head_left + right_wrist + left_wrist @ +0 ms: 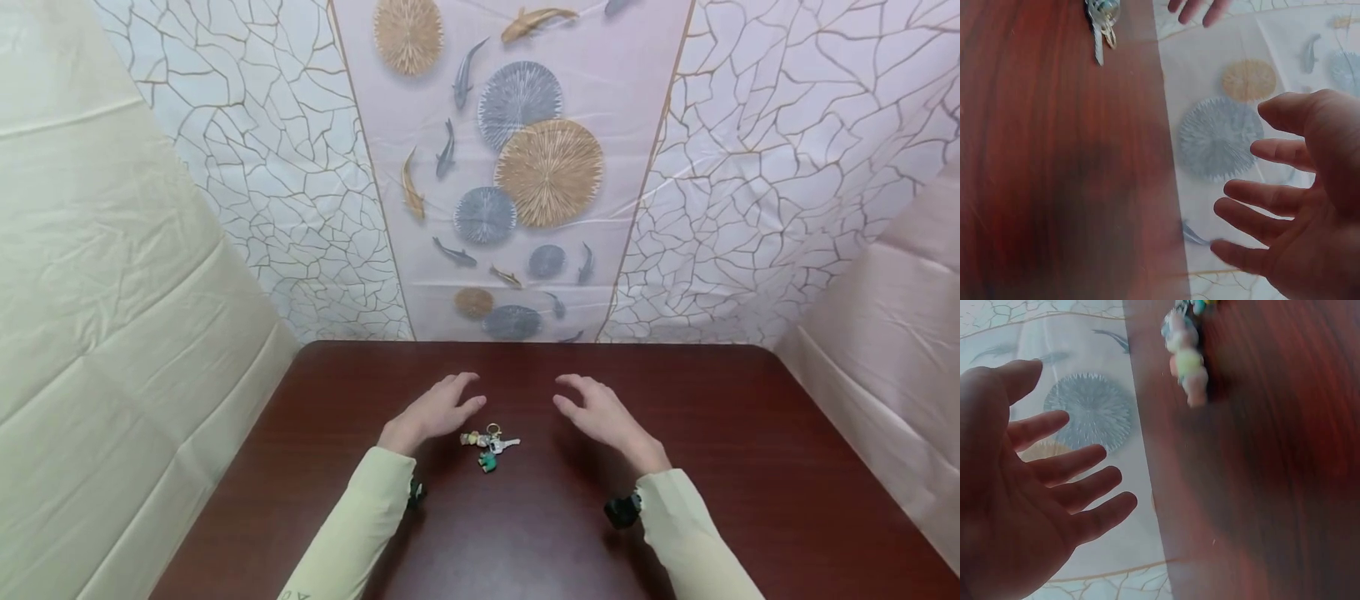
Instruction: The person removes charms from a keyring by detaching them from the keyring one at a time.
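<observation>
Two sleeves (360, 517) are showing above one table (517, 550). One key (508, 443), one ring (492, 428) and two charms (488, 462) are lying bunched between the left hand (435, 408) and right hand (604, 413), nearer the left. Both hands are hovering empty, fingers loosely spread, before one patterned cloth (420, 275).

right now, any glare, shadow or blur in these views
Head view: pale glare on the near part of the glossy dark-red wooden table, shadows flanking it; left wrist view: the long pastel charm blurred, the left hand dim; right wrist view: a broad soft shadow on the wood, below the flat silver metal key in the picture.
</observation>
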`<state>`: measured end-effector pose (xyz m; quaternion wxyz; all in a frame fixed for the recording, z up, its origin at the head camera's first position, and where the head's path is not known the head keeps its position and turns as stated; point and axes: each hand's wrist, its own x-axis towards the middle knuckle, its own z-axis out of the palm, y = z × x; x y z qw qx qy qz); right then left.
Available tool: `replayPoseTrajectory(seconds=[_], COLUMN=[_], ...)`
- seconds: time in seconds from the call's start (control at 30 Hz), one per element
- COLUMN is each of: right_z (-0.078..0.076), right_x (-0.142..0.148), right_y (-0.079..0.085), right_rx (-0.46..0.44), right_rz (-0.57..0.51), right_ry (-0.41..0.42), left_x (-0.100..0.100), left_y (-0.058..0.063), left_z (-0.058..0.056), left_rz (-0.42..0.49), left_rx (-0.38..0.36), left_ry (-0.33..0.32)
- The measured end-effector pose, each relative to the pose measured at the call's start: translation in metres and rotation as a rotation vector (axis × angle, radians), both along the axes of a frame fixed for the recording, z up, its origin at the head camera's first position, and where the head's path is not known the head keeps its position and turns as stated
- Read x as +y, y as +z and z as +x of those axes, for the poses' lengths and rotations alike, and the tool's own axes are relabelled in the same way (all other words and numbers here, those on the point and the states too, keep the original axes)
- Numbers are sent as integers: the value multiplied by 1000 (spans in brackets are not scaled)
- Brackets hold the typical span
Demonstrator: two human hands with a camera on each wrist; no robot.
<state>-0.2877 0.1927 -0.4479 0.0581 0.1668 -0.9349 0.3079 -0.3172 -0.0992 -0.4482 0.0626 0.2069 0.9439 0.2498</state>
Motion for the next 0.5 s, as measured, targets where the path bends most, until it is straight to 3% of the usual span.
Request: replayPoseTrajectory(seconds=[0.3, 0.5], right_z=[10, 11], right_x=[-34, -55], right_y=[-17, -34], right_rx=[-81, -196], right_rz=[-122, -203], right_ry=[-42, 22], left_x=[4, 5], left_y=[-13, -24], left_z=[8, 12], left_rz=[55, 64], left_rx=[-45, -73], left_ry=[-24, -15])
